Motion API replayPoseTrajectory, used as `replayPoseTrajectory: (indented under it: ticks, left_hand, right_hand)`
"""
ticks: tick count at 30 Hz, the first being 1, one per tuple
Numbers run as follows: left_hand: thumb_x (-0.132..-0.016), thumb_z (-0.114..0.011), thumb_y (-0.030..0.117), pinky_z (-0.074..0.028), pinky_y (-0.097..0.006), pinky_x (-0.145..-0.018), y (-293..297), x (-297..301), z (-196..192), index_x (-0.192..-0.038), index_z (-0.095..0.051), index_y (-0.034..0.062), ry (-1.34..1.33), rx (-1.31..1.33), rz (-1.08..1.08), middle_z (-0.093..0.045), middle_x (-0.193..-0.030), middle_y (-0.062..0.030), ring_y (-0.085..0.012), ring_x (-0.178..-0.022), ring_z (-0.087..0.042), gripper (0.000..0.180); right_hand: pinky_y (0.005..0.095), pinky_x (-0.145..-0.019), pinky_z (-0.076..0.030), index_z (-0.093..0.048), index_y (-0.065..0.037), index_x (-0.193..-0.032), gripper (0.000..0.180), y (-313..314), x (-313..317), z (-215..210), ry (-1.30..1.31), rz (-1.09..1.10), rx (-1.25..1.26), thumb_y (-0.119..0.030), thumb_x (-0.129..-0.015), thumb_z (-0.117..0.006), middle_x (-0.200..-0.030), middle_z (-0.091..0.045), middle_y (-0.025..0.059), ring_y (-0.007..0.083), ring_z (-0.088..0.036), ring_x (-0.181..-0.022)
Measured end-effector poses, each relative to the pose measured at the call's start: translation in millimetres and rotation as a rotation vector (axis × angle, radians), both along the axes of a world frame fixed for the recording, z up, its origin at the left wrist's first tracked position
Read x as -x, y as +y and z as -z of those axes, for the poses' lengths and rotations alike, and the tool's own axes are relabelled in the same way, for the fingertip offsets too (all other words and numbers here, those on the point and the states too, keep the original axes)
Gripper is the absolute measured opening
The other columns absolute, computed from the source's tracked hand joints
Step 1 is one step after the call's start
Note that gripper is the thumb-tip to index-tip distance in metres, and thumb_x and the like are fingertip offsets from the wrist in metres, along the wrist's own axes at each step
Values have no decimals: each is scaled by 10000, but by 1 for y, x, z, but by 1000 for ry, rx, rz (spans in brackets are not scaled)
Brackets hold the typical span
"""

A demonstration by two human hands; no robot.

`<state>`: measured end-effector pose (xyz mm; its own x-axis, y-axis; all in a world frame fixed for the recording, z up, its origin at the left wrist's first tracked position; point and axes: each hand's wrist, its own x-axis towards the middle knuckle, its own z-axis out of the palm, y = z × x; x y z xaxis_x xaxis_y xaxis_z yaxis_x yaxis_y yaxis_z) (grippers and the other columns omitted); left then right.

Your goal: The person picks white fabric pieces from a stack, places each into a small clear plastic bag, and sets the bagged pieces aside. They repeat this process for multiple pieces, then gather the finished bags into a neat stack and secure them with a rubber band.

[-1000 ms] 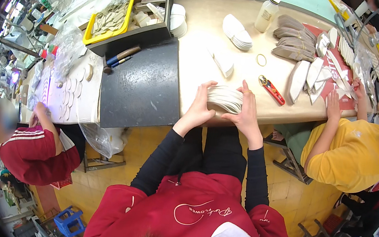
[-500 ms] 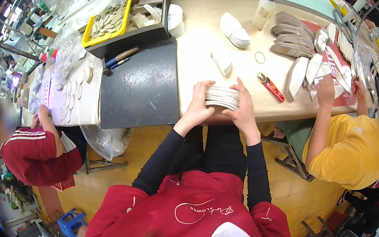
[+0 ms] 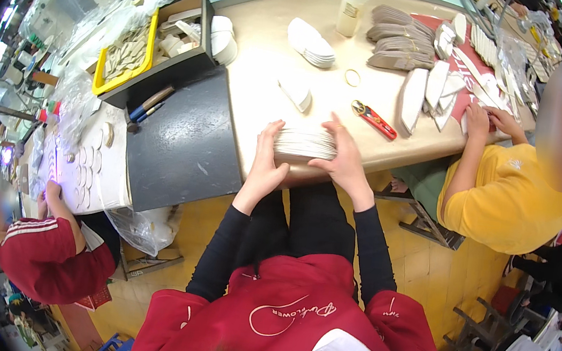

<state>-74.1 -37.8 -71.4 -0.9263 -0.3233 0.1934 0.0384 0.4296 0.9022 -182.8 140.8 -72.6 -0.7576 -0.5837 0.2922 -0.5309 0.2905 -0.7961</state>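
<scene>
At the table's near edge stands a stack of thin, white, flat pieces (image 3: 304, 143), their edges lined up toward me. My left hand (image 3: 265, 165) presses against its left end, fingers curved and thumb in front. At the right end my right hand (image 3: 346, 157) closes in the same way, its index finger reaching along the far side. Beyond the stack lie a small white curved bundle (image 3: 295, 96) and a larger fanned pile of white half-moon pieces (image 3: 310, 42). Right of the hands is a red-handled cutter (image 3: 374, 120), with a yellow rubber band (image 3: 352, 78) behind it.
A dark mat (image 3: 187, 139) covers the left part. Behind it stand a black box (image 3: 207, 36) and a yellow tray (image 3: 98, 83) of small pieces. A bottle (image 3: 352, 7) and grey-brown bundles (image 3: 403, 40) stand at the back. Co-workers sit at left and right, one in yellow (image 3: 503, 196).
The whole view has shifted, so the table things appear further left. Both my hands stay around the white stack. The co-worker in yellow has brought their hands closer together.
</scene>
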Motion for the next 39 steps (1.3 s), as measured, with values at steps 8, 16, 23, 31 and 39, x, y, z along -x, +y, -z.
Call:
replayPoseTrajectory:
  ticks: [8, 16, 23, 31, 39]
  left_hand:
    - [-662, -546, -35, -381, -455, -1080, -11, 0, -7, -1378, -457, 28, -146, 153, 104, -509, -1181, -185, -379, -1181, -469, 724]
    - [-742, -644, -10, -416, -430, -1072, -10, -15, -23, -1359, -483, 29, -78, 163, -94, -525, -1250, -193, -365, -1264, -489, 639]
    - [-858, -689, -22, -549, -343, -852, 2, -47, -18, -1100, -651, -21, -70, 162, -325, -667, -1038, -154, -278, -951, -682, 245]
    - [-884, -695, 7, -543, -305, -751, -4, -43, -21, -960, -682, -28, -63, 42, -342, -708, -923, -132, -211, -859, -709, 85]
    - [-889, -673, 16, -541, -263, -803, -36, -34, -31, -986, -742, -49, -287, -73, -74, -765, -874, -114, -113, -848, -705, 136]
  right_hand:
    - [419, -985, -463, -388, -10, -1507, 1116, -5, -4, -2, 96, 45, -90, -414, -611, -916, -1195, -584, 143, 345, -561, -1124]
    - [394, -962, -479, -440, 3, -1457, 975, -3, -4, -2, -32, -74, -17, -256, -647, -918, -1152, -594, 124, 311, -585, -1090]
    - [372, -995, -478, -402, 5, -1474, 982, -2, -4, -2, -76, -122, -34, -182, -659, -918, -1250, -591, 129, 284, -584, -1179]
    - [370, -1005, -477, -357, 3, -1512, 1030, -4, -1, 0, -96, -104, -2, -171, -663, -916, -1270, -588, 131, 284, -581, -1186]
    - [386, -1006, -492, -345, -13, -1532, 1052, -6, 0, 1, -152, -48, 38, -263, -685, -916, -1337, -586, 205, 316, -599, -1219]
